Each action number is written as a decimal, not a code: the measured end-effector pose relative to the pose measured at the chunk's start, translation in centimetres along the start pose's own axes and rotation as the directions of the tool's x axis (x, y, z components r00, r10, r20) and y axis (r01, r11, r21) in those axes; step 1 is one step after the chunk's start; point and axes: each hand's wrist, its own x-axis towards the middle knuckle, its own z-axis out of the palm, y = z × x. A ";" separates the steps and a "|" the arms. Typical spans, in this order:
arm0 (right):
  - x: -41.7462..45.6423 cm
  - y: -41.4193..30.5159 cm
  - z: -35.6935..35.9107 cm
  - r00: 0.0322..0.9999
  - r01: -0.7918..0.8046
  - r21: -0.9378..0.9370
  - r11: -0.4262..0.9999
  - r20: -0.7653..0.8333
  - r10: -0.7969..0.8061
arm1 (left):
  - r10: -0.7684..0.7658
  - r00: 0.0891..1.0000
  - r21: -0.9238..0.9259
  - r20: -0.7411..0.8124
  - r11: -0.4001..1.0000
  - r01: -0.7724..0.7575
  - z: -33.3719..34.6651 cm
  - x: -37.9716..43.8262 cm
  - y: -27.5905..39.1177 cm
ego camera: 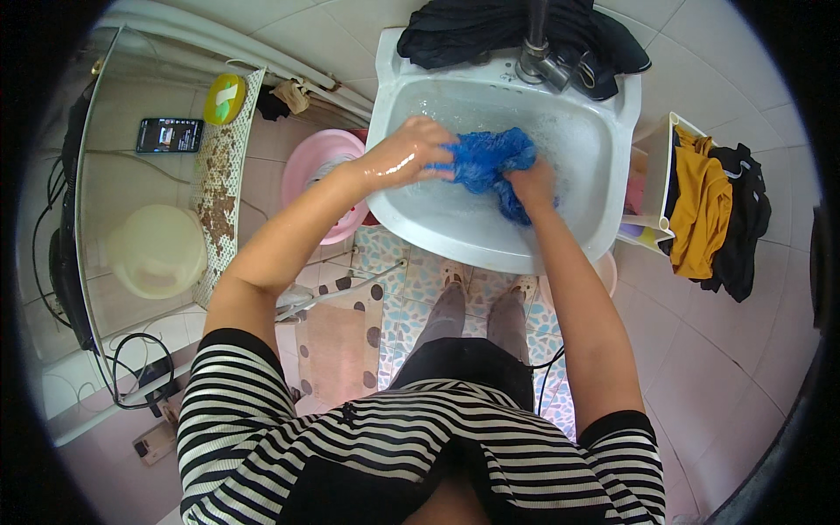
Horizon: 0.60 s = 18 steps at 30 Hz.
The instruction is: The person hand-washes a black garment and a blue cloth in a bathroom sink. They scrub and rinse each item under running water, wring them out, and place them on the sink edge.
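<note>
A wet blue cloth is bunched between my hands over the white washbasin. My left hand grips the cloth's left end, its skin shiny with water. At the cloth's right side, my right hand holds another bunched part, and a fold hangs below it. Water with some bubbles lies in the basin under the cloth. Behind it rises a metal faucet, with dark clothing draped around it on the basin's back ledge.
Left of the basin stand a pink basin and a glass shelf holding a phone, a yellow soap dish and a pale bowl. At right, a mustard garment and a black garment hang over a white rack.
</note>
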 end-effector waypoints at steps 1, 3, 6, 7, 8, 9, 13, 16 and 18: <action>-0.1 -0.3 -0.3 0.992 0.038 0.062 0.997 -0.123 -0.030 | 0.062 0.995 0.040 0.072 0.997 -0.065 0.6 -0.8 -0.1; -0.7 -1.5 -1.3 0.947 0.161 0.008 0.987 -0.282 -0.153 | 0.008 0.997 0.025 0.081 1.000 -0.010 2.3 -2.8 -0.6; -2.2 -2.0 -2.6 0.878 0.313 -0.073 0.947 -0.358 -0.317 | -0.382 0.923 -0.264 -0.040 0.895 0.359 4.4 -4.1 -1.6; -2.8 -1.8 -2.9 0.859 0.354 -0.097 0.930 -0.359 -0.364 | -0.637 0.767 -0.484 -0.076 0.696 0.530 5.6 -3.9 -2.3; -3.3 -1.5 -3.2 0.865 0.354 -0.165 0.920 -0.315 -0.390 | -0.838 0.545 -0.678 -0.038 0.422 0.602 7.0 -3.7 -3.1; -3.7 -1.1 -3.5 0.871 0.359 -0.233 0.904 -0.264 -0.414 | -0.867 0.499 -0.637 -0.002 0.386 0.668 9.2 -3.5 -4.0; -5.4 -0.3 -5.8 0.861 0.463 -0.357 0.811 -0.033 -0.507 | -0.861 0.497 -0.590 0.110 0.345 0.730 13.5 -0.3 -3.6; -6.1 -1.8 -7.0 0.706 0.634 -0.520 0.572 0.089 -0.702 | -0.842 0.426 -0.740 0.332 0.047 0.671 13.5 0.2 -5.4; -5.2 -0.1 -5.6 0.776 0.605 -0.518 0.605 0.212 -0.594 | -0.865 0.332 -0.880 0.378 -0.223 0.419 12.1 0.3 -6.0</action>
